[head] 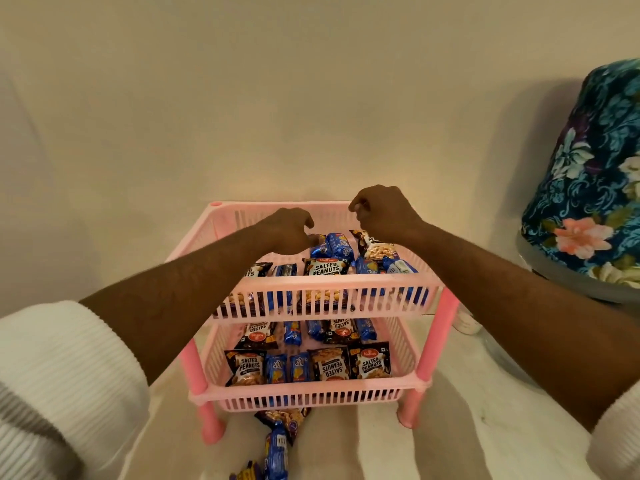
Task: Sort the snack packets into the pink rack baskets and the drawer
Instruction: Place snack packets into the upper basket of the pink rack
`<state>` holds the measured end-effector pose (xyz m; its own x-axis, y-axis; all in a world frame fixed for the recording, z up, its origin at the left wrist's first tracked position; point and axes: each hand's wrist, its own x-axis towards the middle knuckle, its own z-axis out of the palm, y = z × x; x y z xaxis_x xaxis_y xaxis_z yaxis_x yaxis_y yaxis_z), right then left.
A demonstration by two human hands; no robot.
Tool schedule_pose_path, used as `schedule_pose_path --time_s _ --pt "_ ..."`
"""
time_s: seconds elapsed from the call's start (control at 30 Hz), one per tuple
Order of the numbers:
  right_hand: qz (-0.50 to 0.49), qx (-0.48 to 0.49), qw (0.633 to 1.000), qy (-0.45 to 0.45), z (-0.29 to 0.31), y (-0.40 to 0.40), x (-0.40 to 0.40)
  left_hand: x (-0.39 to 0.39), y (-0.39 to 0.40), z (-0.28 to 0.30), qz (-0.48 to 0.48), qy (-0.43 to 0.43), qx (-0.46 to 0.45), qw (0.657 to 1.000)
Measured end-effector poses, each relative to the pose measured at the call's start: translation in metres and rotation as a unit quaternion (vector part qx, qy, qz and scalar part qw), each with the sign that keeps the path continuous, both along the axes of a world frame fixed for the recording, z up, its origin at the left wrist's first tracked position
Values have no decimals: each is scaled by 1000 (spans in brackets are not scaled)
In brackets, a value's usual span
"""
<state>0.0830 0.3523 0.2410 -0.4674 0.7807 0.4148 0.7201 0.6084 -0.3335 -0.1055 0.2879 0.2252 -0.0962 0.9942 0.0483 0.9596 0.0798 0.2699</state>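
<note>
While both arms are stretched over the pink rack (437,308), the left hand (289,230) is held with fingers curled down onto a blue packet (320,249) in the top basket (322,280); whether it is gripped cannot be told. The right hand (384,211) is curled shut above the basket's back, holding nothing visible. Peanut packets (325,266) and blue packets fill both baskets; the lower basket (311,389) is packed too. More packets (277,441) lie in front of the rack.

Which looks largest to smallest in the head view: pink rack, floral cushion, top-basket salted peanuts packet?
1. pink rack
2. floral cushion, partly cut off by the frame, so unsure
3. salted peanuts packet
</note>
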Motion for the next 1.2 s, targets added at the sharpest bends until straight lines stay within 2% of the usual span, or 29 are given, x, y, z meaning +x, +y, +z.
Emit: schedule_pose_path --time_s 0.13,0.27,0.37,0.47,0.57,0.7,0.77,0.87,0.97,1.1,1.2 --pt "12 91 996 23 4 -46 19 15 -40 5 17 -48 128 991" --pt "31 211 972 97 -9 -95 33 38 -83 -1 15 -23 265 964" --pt "86 272 948 143 -33 -127 42 54 -119 -17 -22 0 337 941" --pt "163 293 928 164 -70 -154 47 70 -154 -44 -43 12 378 925" --pt "205 240 938 142 -112 -176 49 81 -186 -80 -25 10 357 934" --pt "216 113 967 71 -176 -207 57 87 -237 -151 66 -16 279 958" --pt "247 66 966 35 -206 -223 60 83 -263 -188 128 -32 218 967" --pt "293 -56 954 -29 -246 -247 65 77 -304 -234 219 -65 90 970" --pt "308 -170 934 -61 -284 -272 69 82 -345 -269 261 -97 47 959" --pt "262 -278 919 -99 -324 -300 63 97 -392 -294 211 -135 82 965" --pt "198 -325 920 -94 -338 -307 52 102 -413 -304 141 -97 64 983"
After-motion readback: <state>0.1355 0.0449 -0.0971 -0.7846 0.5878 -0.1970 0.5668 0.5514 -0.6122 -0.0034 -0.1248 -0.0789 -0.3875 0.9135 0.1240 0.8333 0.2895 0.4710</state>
